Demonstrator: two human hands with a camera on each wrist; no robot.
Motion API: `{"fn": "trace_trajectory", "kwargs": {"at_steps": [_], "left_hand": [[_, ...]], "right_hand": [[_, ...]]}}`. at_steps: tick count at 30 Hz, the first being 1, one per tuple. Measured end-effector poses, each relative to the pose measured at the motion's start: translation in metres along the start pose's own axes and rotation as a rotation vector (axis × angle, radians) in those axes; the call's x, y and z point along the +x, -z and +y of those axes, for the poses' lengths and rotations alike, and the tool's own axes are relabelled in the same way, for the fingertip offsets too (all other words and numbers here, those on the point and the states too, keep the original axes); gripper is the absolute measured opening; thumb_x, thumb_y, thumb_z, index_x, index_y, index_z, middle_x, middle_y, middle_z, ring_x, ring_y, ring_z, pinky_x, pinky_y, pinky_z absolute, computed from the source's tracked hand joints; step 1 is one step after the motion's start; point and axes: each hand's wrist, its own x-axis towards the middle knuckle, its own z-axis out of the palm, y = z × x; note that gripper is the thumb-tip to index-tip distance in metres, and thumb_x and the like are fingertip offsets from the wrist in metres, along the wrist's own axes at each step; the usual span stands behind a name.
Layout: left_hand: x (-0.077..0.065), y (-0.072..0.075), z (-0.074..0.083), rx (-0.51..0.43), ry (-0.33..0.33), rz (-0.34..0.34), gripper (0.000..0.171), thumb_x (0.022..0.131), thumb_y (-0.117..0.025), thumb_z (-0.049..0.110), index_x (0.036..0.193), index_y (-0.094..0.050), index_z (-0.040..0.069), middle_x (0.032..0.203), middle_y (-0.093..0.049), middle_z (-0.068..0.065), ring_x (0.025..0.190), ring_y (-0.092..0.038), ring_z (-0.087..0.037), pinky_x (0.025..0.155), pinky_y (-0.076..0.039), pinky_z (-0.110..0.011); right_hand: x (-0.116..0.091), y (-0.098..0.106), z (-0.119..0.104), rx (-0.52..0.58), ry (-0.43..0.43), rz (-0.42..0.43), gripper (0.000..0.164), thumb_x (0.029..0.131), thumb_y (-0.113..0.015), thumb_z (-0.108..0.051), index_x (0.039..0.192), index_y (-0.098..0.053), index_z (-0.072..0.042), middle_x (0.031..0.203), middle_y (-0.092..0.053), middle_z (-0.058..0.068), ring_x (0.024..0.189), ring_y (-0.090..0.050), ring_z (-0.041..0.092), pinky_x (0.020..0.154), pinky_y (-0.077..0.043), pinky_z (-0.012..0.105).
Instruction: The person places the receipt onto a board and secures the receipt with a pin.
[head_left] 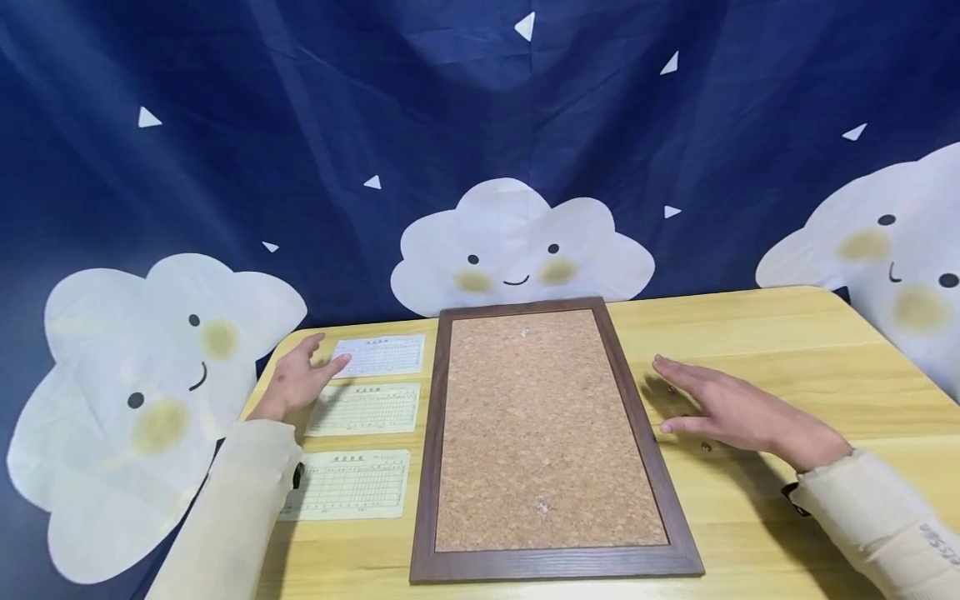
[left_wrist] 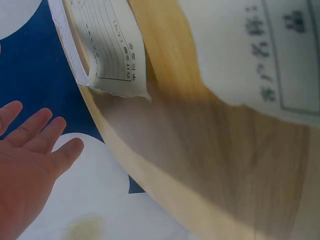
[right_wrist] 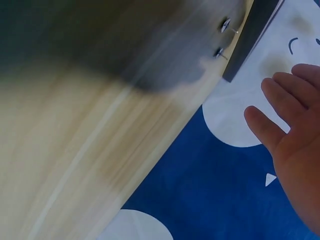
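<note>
A cork board [head_left: 547,425] in a dark brown wooden frame lies in the middle of the table, with a small pale mark near each end. Three printed paper slips lie in a column to its left: a whitish top slip [head_left: 386,356], a greenish middle slip [head_left: 367,410] and a bottom slip [head_left: 352,485]. My left hand [head_left: 298,379] is beside the top slip, fingers spread and holding nothing. To the right of the board my right hand [head_left: 731,412] hovers with extended fingers, nothing in its grasp. Two metal thumbtacks are near it, one tack [right_wrist: 225,25] beyond another tack [right_wrist: 218,52].
The light wooden table [head_left: 810,358] ends at a rounded back right corner. Behind it hangs a dark blue cloth [head_left: 465,100] printed with white smiling clouds and small triangles. The left sleeve [head_left: 232,500] passes beside the bottom slip.
</note>
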Motion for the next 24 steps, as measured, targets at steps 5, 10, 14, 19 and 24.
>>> {"fn": "trace_trajectory", "kwargs": {"at_steps": [5,10,14,19,24], "left_hand": [[0.002,-0.001,-0.004,-0.013,0.007,0.015,0.083,0.098,-0.059,0.048,0.156,-0.025,0.0,0.155,-0.029,-0.03,0.138,-0.031,-0.052,0.11,-0.031,-0.061],[0.005,-0.002,-0.005,-0.015,0.006,0.031,0.078,0.098,-0.062,0.044,0.154,-0.031,0.0,0.154,-0.032,-0.029,0.137,-0.034,-0.051,0.109,-0.033,-0.06],[0.007,-0.005,-0.007,-0.018,0.025,0.028,0.075,0.097,-0.065,0.04,0.154,-0.034,0.002,0.153,-0.033,-0.031,0.137,-0.036,-0.05,0.109,-0.034,-0.059],[0.01,-0.008,-0.009,-0.011,0.048,0.016,0.075,0.096,-0.068,0.036,0.154,-0.035,0.002,0.149,-0.037,-0.033,0.135,-0.039,-0.049,0.108,-0.036,-0.058],[0.013,-0.013,-0.01,-0.02,0.071,0.015,0.076,0.094,-0.071,0.03,0.153,-0.035,0.0,0.143,-0.044,-0.035,0.129,-0.046,-0.045,0.106,-0.038,-0.057]], "right_hand": [[0.001,-0.002,-0.004,0.008,0.029,-0.004,0.087,0.088,-0.071,-0.051,0.146,-0.043,0.008,0.15,-0.043,0.023,0.133,-0.046,0.041,0.105,-0.037,0.056],[0.002,-0.004,-0.008,0.061,0.042,-0.023,0.085,0.09,-0.069,-0.05,0.145,-0.044,0.01,0.147,-0.045,0.026,0.132,-0.047,0.043,0.105,-0.038,0.056],[0.004,-0.005,-0.009,0.113,0.04,-0.029,0.084,0.09,-0.071,-0.048,0.143,-0.044,0.011,0.145,-0.047,0.027,0.131,-0.048,0.042,0.105,-0.039,0.055],[0.006,-0.01,-0.009,0.145,0.047,-0.031,0.081,0.089,-0.073,-0.045,0.141,-0.047,0.013,0.141,-0.051,0.027,0.128,-0.051,0.042,0.103,-0.041,0.055],[0.008,-0.012,-0.011,0.173,0.048,-0.037,0.078,0.089,-0.074,-0.042,0.139,-0.049,0.012,0.139,-0.053,0.026,0.127,-0.052,0.041,0.103,-0.042,0.054]]}}
